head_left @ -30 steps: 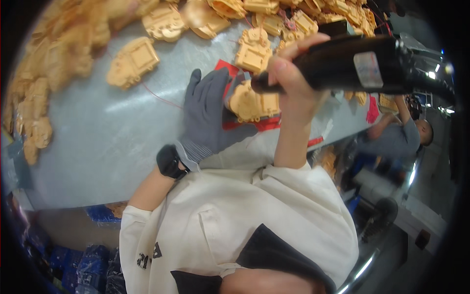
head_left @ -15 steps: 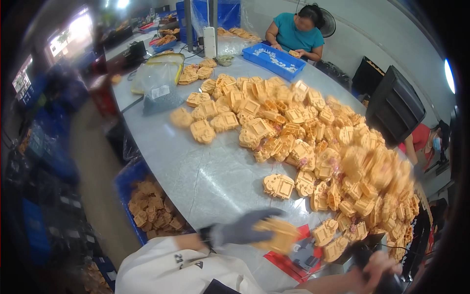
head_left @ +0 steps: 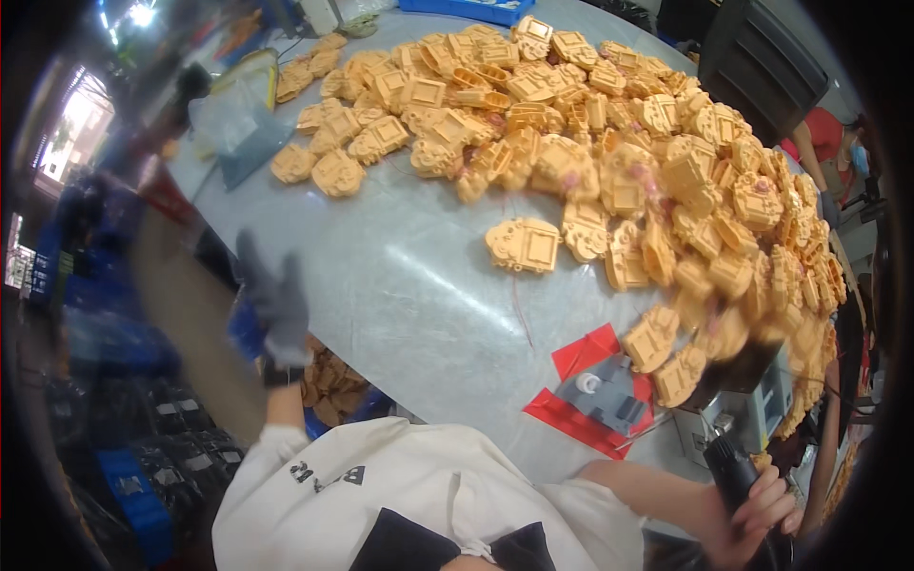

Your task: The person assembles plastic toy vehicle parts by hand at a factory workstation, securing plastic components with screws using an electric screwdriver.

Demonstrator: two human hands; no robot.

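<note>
My left hand (head_left: 276,300), in a grey glove, is stretched out past the table's left edge near a blue bin (head_left: 379,407). Its fingers are spread, blurred by motion, with nothing visible in them. Several orange plastic housings (head_left: 328,385) lie in that bin. At the lower right my right hand (head_left: 764,506), bare, is wrapped round a black electric screwdriver (head_left: 731,468), whose tip points up and left. A grey fixture (head_left: 609,404) with a small white round piece sits on the table between red tape strips (head_left: 583,352). One orange housing (head_left: 524,246) lies apart from the pile.
A large heap of orange housings (head_left: 562,81) covers the table's far and right sides. A metal box (head_left: 709,433) stands beside the screwdriver. A plastic bag (head_left: 233,128) lies at the far left and a blue tray (head_left: 466,9) at the back. Another person's arm (head_left: 809,157) shows at right.
My left hand has moved left from near the fixture to beside the bin, and the orange housing it held is gone from it. The screwdriver shows more clearly in my right hand. The view has shifted.
</note>
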